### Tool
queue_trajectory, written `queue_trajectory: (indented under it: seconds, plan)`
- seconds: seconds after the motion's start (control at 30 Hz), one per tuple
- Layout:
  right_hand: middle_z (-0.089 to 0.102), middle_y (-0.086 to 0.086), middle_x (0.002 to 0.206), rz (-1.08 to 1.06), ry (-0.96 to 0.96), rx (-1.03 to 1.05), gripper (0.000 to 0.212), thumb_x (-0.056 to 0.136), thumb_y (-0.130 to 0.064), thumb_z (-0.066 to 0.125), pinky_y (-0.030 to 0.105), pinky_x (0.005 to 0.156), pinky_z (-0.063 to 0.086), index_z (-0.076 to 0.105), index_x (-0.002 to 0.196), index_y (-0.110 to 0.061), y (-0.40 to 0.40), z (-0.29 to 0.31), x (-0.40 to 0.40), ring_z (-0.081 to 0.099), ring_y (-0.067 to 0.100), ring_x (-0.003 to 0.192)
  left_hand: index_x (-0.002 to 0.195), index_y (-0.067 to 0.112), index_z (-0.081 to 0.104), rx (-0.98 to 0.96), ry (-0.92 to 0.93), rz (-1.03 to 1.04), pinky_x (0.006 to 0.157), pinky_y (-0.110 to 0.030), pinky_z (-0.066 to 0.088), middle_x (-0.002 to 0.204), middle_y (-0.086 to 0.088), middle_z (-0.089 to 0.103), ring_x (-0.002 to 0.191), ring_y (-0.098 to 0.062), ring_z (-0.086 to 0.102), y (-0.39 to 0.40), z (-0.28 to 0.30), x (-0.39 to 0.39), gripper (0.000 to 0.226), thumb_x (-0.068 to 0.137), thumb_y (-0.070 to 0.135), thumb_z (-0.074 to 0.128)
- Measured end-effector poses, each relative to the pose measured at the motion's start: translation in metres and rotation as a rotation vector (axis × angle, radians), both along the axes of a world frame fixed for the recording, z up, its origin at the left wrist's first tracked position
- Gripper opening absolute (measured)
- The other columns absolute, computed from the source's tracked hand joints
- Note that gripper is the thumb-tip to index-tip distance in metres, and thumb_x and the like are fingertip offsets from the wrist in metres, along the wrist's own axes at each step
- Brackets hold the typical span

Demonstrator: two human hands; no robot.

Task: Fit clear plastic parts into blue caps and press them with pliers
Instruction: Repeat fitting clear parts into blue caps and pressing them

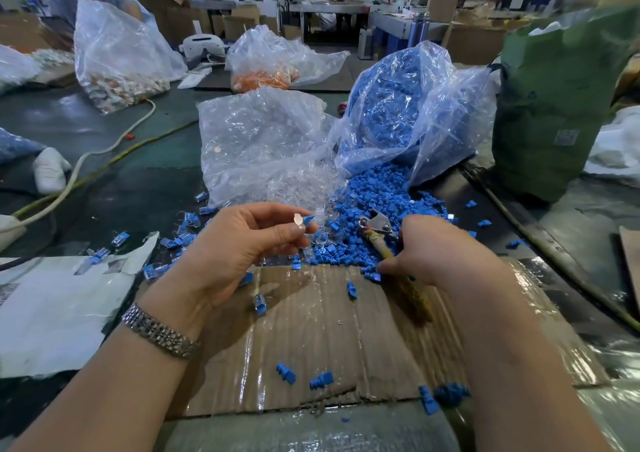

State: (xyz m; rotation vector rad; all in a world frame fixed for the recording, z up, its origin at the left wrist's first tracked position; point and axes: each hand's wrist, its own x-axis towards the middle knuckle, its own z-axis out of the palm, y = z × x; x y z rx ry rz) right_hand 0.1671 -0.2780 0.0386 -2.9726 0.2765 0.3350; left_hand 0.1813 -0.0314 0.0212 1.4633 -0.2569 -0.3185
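My left hand (242,247) is raised over the work area and pinches a small blue cap with a clear part (302,221) between thumb and fingers. My right hand (436,247) grips the wrapped handles of the pliers (377,230), whose metal jaws lie on the pile of blue caps (377,195). That pile spills from a torn clear bag of blue caps (398,105). A clear bag of clear plastic parts (263,140) lies just left of it. Assembled blue pieces (187,240) are scattered left of my left hand.
A taped cardboard sheet (329,330) lies under my hands with a few loose blue caps (322,379). A green sack (554,105) stands right. Bags of orange and mixed parts sit at the back, and cables (104,153) cross the table's left. Another person works far left.
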Motion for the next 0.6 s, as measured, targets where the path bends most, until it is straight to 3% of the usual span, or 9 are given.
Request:
queue_trajectory:
  seconds: [0.2, 0.33, 0.4, 0.47, 0.53, 0.6]
  plan:
    - [0.052, 0.003, 0.062, -0.036, -0.126, 0.126, 0.033, 0.086, -0.038, 0.062, 0.029, 0.049, 0.026, 0.051, 0.066, -0.014, 0.000, 0.001, 0.003, 0.048, 0.021, 0.055, 0.105, 0.008, 0.076, -0.092, 0.008, 0.094, 0.077, -0.025, 0.059, 0.108, -0.016, 0.075, 0.094, -0.025, 0.074, 0.002, -0.003, 0.004, 0.026, 0.079, 0.013, 0.072]
    - [0.050, 0.006, 0.060, -0.026, -0.164, 0.379, 0.033, 0.094, -0.028, 0.058, 0.034, 0.053, 0.039, 0.051, 0.068, -0.010, 0.002, 0.007, 0.004, 0.047, 0.024, 0.054, 0.104, 0.011, 0.077, -0.188, 0.010, 0.148, 0.078, -0.026, 0.059, 0.112, -0.015, 0.075, 0.101, -0.025, 0.073, 0.005, -0.002, 0.006, 0.024, 0.080, 0.014, 0.071]
    - [0.057, 0.009, 0.066, 0.022, -0.087, 0.696, 0.028, 0.098, -0.024, 0.058, 0.047, 0.063, 0.054, 0.063, 0.081, -0.003, 0.007, 0.011, 0.000, 0.057, 0.025, 0.060, 0.100, 0.015, 0.080, -0.227, 0.013, 0.162, 0.080, -0.027, 0.059, 0.113, -0.014, 0.075, 0.104, -0.024, 0.072, 0.005, -0.002, 0.007, 0.021, 0.081, 0.014, 0.070]
    - [0.065, 0.009, 0.071, 0.104, 0.066, 0.940, 0.027, 0.101, -0.024, 0.058, 0.045, 0.072, 0.060, 0.068, 0.094, 0.001, 0.014, 0.015, -0.007, 0.066, 0.024, 0.066, 0.101, 0.014, 0.079, -0.243, 0.011, 0.160, 0.084, -0.028, 0.059, 0.114, -0.013, 0.074, 0.107, -0.023, 0.072, 0.004, -0.002, 0.006, 0.021, 0.082, 0.014, 0.070]
    - [0.070, 0.010, 0.077, 0.179, 0.163, 1.013, 0.026, 0.102, -0.023, 0.057, 0.039, 0.074, 0.062, 0.065, 0.097, 0.002, 0.024, 0.017, -0.014, 0.070, 0.023, 0.072, 0.103, 0.012, 0.078, -0.241, 0.003, 0.159, 0.086, -0.027, 0.059, 0.114, -0.012, 0.075, 0.107, -0.021, 0.071, 0.003, -0.001, 0.004, 0.024, 0.080, 0.014, 0.071]
    - [0.070, 0.013, 0.081, 0.223, 0.175, 1.009, 0.025, 0.103, -0.023, 0.056, 0.042, 0.078, 0.062, 0.063, 0.096, 0.001, 0.032, 0.016, -0.017, 0.071, 0.024, 0.075, 0.101, 0.013, 0.078, -0.226, -0.008, 0.167, 0.085, -0.026, 0.059, 0.113, -0.010, 0.075, 0.105, -0.019, 0.072, 0.000, 0.000, 0.003, 0.026, 0.077, 0.015, 0.072]
